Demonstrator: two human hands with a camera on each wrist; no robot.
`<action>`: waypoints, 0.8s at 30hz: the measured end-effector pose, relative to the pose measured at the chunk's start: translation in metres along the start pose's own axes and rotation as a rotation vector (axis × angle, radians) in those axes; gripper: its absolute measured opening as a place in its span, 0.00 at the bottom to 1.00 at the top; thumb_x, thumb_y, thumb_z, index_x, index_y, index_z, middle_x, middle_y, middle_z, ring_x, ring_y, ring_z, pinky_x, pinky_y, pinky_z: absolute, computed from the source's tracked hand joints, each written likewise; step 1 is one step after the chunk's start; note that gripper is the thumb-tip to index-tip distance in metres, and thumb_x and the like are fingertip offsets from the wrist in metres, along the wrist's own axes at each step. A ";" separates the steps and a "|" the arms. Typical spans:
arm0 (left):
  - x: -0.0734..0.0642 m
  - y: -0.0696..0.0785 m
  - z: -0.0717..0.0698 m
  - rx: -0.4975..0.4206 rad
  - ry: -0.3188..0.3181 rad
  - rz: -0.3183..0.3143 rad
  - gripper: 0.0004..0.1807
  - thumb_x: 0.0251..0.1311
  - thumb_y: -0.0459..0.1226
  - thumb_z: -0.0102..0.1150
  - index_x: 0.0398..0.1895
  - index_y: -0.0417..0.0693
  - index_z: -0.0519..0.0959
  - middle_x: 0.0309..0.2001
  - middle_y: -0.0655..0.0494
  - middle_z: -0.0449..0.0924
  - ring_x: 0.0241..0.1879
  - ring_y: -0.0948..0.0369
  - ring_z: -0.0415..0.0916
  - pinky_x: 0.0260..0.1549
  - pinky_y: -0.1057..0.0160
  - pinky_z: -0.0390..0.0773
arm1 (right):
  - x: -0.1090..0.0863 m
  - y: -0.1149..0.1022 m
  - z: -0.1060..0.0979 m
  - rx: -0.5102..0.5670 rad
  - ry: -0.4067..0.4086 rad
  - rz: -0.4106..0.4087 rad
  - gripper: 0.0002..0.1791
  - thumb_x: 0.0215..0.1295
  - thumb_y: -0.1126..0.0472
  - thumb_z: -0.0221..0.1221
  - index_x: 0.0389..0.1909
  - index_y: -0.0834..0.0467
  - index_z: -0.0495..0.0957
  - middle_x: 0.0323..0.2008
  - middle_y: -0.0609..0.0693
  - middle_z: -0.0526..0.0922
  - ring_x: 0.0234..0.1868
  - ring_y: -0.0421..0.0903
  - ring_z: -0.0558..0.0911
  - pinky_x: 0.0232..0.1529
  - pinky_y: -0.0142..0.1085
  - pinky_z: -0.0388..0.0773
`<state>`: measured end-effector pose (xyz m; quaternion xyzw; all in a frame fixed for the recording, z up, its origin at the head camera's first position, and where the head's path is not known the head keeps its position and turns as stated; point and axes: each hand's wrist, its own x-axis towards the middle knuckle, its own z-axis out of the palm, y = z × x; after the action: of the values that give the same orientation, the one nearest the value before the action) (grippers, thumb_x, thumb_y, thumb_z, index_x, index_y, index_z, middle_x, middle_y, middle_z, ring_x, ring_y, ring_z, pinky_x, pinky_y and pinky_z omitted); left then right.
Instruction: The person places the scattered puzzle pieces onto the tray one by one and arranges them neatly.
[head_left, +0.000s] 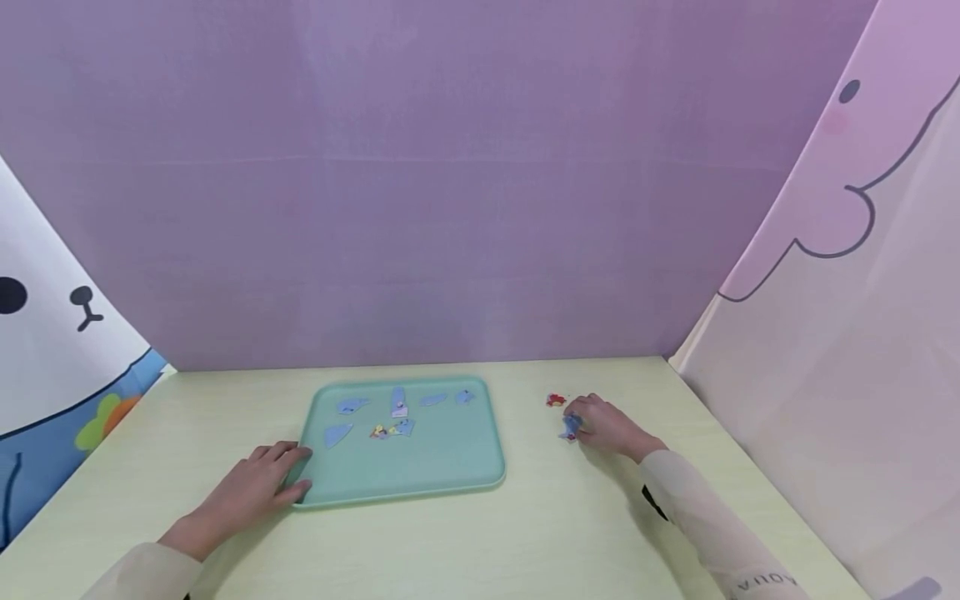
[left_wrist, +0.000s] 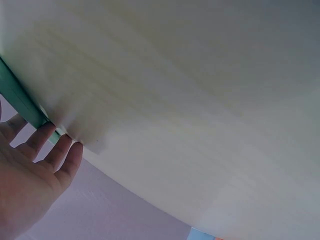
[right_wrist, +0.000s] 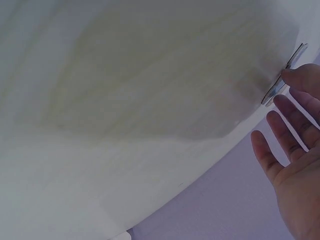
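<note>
My left hand rests at the left edge of a mint-green tray, fingers spread along the rim and thumb at its near corner. The left wrist view shows the fingertips of that left hand right against the green tray side. Over the table to the right of the tray, my right hand pinches a blue puzzle piece between thumb and fingers. In the right wrist view that piece appears nearly edge-on beside the thumb, with the other fingers of the right hand loosely extended.
Several flat blue pieces lie apart in the tray, including a triangular one; a yellow-and-blue cluster lies mid-tray. A red piece lies beyond my right hand on the pale table. A purple backdrop stands behind.
</note>
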<state>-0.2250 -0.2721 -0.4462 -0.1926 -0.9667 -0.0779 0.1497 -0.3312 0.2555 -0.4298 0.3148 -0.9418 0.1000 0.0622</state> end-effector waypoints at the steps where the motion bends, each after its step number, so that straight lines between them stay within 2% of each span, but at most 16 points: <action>1: 0.000 0.000 0.000 -0.001 0.000 0.000 0.24 0.52 0.47 0.62 0.49 0.43 0.76 0.49 0.43 0.75 0.45 0.43 0.73 0.35 0.44 0.75 | 0.000 0.000 0.000 0.003 -0.003 -0.001 0.16 0.49 0.69 0.63 0.42 0.63 0.77 0.42 0.55 0.80 0.43 0.51 0.75 0.44 0.45 0.75; 11: 0.000 -0.001 0.000 -0.004 -0.015 -0.013 0.24 0.53 0.48 0.61 0.49 0.44 0.75 0.50 0.43 0.75 0.46 0.43 0.73 0.36 0.43 0.74 | 0.001 -0.002 -0.002 0.036 -0.047 0.001 0.16 0.52 0.69 0.62 0.44 0.62 0.77 0.43 0.54 0.80 0.44 0.50 0.74 0.44 0.44 0.75; 19: 0.000 0.000 -0.001 -0.005 -0.011 -0.012 0.24 0.52 0.47 0.61 0.49 0.43 0.76 0.49 0.42 0.75 0.45 0.42 0.73 0.35 0.44 0.74 | 0.000 -0.003 -0.002 0.023 -0.034 0.031 0.14 0.52 0.68 0.62 0.42 0.62 0.78 0.42 0.54 0.80 0.44 0.50 0.75 0.45 0.44 0.75; 24: 0.000 0.001 -0.001 -0.004 -0.006 -0.005 0.24 0.52 0.46 0.62 0.49 0.43 0.75 0.49 0.42 0.75 0.45 0.42 0.73 0.34 0.44 0.74 | 0.000 -0.001 -0.002 -0.011 -0.016 0.009 0.13 0.51 0.68 0.63 0.40 0.61 0.79 0.40 0.53 0.81 0.42 0.49 0.75 0.44 0.43 0.76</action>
<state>-0.2244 -0.2717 -0.4454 -0.1909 -0.9674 -0.0797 0.1460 -0.3301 0.2552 -0.4282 0.3110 -0.9442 0.0926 0.0561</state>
